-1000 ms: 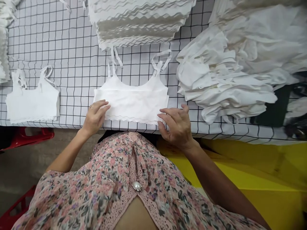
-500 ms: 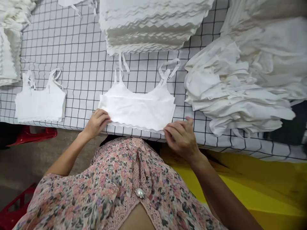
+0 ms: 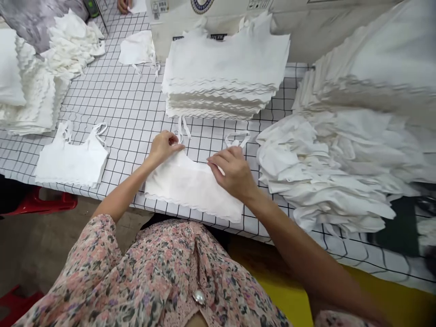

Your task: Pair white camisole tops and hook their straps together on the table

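Observation:
A white bralette [image 3: 194, 184] with thin straps and a wavy hem lies flat on the checked cloth at the table's front edge. My left hand [image 3: 164, 147] pinches it at the base of its left strap. At the neckline, toward the right strap, the thumb and fingertips of my right hand [image 3: 233, 172] close on the fabric edge. That hand partly covers the right strap. To the left lies a similar white bralette [image 3: 71, 161], straps pointing away from me.
A tall stack of white bralettes [image 3: 225, 63] stands behind, before a printed carton [image 3: 306, 27]. Loose white garments [image 3: 327, 168] are heaped right; another stack [image 3: 34, 95] is far left. Another person's hand [image 3: 124, 5] shows at the top. A red stool [image 3: 44, 204] is below left.
Both hands have moved from the bralette's lower corners up to its strap and neckline. The view has tilted up, showing more of the table's far side.

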`<control>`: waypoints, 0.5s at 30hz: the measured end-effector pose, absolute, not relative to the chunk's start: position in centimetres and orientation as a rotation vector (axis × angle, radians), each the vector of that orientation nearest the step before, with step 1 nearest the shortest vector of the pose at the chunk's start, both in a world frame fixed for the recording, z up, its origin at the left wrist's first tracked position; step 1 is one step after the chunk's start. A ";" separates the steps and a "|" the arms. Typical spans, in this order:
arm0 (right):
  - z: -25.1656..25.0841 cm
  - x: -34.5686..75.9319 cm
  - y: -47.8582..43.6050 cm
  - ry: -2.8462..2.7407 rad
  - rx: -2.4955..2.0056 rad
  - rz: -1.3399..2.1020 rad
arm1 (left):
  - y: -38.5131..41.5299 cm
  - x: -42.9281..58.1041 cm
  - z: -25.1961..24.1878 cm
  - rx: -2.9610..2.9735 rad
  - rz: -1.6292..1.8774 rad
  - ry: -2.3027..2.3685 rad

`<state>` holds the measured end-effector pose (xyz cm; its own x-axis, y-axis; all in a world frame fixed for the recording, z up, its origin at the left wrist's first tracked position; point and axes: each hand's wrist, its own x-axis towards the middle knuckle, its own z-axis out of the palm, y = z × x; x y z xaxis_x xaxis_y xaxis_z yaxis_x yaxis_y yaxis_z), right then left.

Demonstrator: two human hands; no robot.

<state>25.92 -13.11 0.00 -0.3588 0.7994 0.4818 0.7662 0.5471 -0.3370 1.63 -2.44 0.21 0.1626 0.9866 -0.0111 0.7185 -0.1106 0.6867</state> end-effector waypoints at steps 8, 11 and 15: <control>-0.3 19.7 -3.4 -2.117 -1.738 0.510 | -3.7 1.9 -1.1 1.998 0.639 1.623; -0.5 17.7 -1.7 -2.084 -1.853 0.492 | -3.9 1.8 -1.6 2.036 0.652 1.624; -1.2 16.6 -0.7 -1.951 -1.833 0.526 | -4.0 1.9 -1.9 2.044 0.637 1.621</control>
<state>16.60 -0.65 -1.25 -0.0513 0.9979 0.0388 0.8430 0.0641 -0.5341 1.85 -4.00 -1.94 0.2018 0.9764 0.0769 0.7674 -0.2064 0.6070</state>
